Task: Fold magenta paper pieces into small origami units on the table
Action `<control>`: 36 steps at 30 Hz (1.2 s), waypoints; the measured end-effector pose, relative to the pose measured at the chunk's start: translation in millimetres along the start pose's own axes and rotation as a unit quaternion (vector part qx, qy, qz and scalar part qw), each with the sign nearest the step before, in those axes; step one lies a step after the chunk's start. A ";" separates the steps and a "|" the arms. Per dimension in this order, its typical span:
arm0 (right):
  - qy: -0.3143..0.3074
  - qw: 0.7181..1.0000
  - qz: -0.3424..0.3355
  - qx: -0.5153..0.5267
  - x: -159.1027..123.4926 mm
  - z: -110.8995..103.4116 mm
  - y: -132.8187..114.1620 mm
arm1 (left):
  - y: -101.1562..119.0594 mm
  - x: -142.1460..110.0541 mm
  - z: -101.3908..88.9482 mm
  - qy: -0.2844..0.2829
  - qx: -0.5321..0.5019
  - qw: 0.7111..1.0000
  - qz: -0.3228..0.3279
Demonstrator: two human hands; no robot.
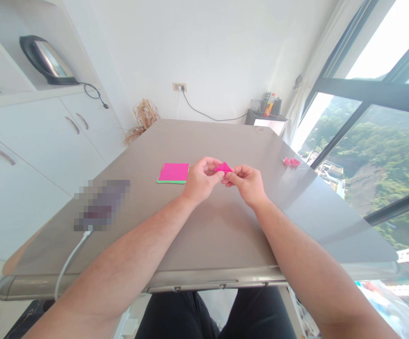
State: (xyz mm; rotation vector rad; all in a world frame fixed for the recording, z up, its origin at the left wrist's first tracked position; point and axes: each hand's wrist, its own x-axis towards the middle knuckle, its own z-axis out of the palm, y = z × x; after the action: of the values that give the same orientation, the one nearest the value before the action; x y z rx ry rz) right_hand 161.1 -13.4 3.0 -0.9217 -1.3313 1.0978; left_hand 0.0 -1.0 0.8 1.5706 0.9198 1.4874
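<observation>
- Small folded piece of bright pink paper point(223, 167): sitting between the fingertips of both hands, over the middle of the bench point(221, 235); showing a pointed upper edge. Whether it is touching the surface: cannot tell.
- Left hand point(200, 180): closing thumb and fingers on the left end of the piece.
- Right hand point(248, 182): pinching the right end, thumb nearly meeting the other thumb.
- Step in hand (judgement): both hands are apparently shaping or pressing a fold. Inner layers are hiding behind the fingers.
- Handling (judgement): a piece this small is calling for light, even fingertip pressure, both ends being kept aligned so the creases are not slipping.
- Stack of square sheets point(175, 173): lying flat just beside the left hand, pink on top, green showing along the near edge.
- Small pinkish-red item point(291, 162): resting near the right edge, well apart from the hands.
- Pixelated dark object point(101, 205): lying at far left, a white cable point(70, 261) trailing from it over the near edge.
</observation>
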 end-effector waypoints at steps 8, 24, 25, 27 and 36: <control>0.008 1.000 0.005 -0.011 -0.1 2.0 -0.2 | 3.3 -2.4 2.2 0.001 -0.008 1.000 -0.010; 0.037 0.999 -0.003 -0.012 1.6 3.9 1.4 | 3.7 0.2 1.2 -0.011 0.018 0.998 -0.061; 0.032 0.999 0.000 -0.016 1.6 3.7 1.3 | 3.5 0.2 1.2 -0.010 0.018 0.998 -0.058; 0.029 0.999 0.005 -0.026 1.4 3.2 1.4 | 2.8 0.1 1.2 -0.013 0.019 0.998 -0.053; 0.036 0.998 0.000 -0.043 -0.2 3.0 0.6 | -0.6 -0.6 1.8 -0.006 0.033 0.998 -0.046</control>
State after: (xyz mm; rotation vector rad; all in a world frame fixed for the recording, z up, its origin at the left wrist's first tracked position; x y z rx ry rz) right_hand 158.0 -13.6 2.6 -1.0155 -1.3278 1.0037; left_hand 1.8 -1.3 0.0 1.5606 1.0305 1.3946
